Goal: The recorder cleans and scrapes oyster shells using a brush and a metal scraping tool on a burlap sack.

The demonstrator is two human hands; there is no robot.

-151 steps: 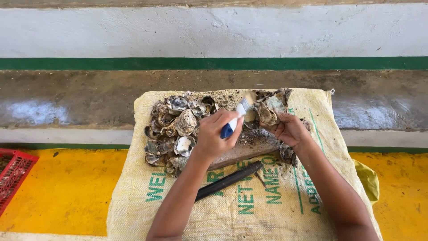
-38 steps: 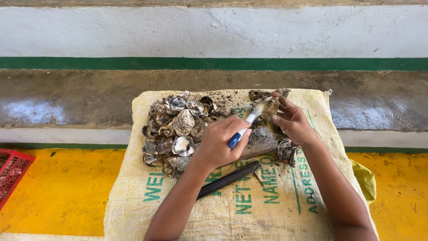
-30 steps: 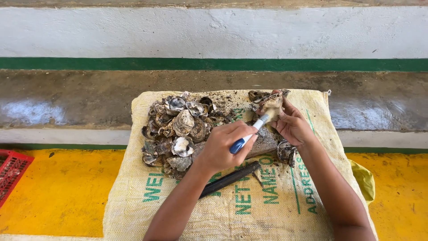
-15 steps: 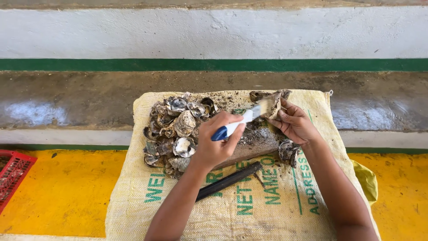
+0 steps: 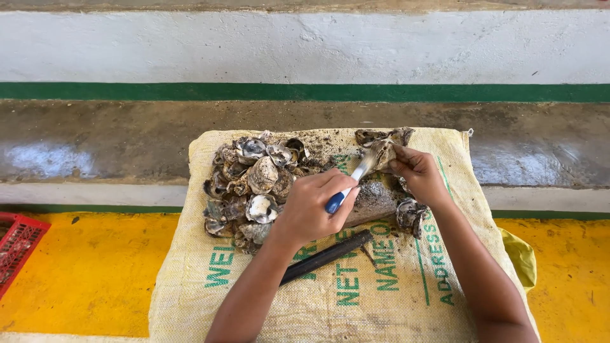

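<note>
While your right hand (image 5: 419,173) clamps the oyster (image 5: 383,151) over the sack (image 5: 394,292), your left hand (image 5: 311,206) fists the blue-handled knife (image 5: 348,187) — tip against shell — for leverage

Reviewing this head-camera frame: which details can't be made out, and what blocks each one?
- Blue-handled knife: the grip is covered by the left hand; the blade tip is lost against the rough grey oyster shell.
- That shell: the right hand hides its near side.
- Red plastic crate: cut off by the left edge.
- Black rod: its lower end is hidden under the left forearm.
</note>
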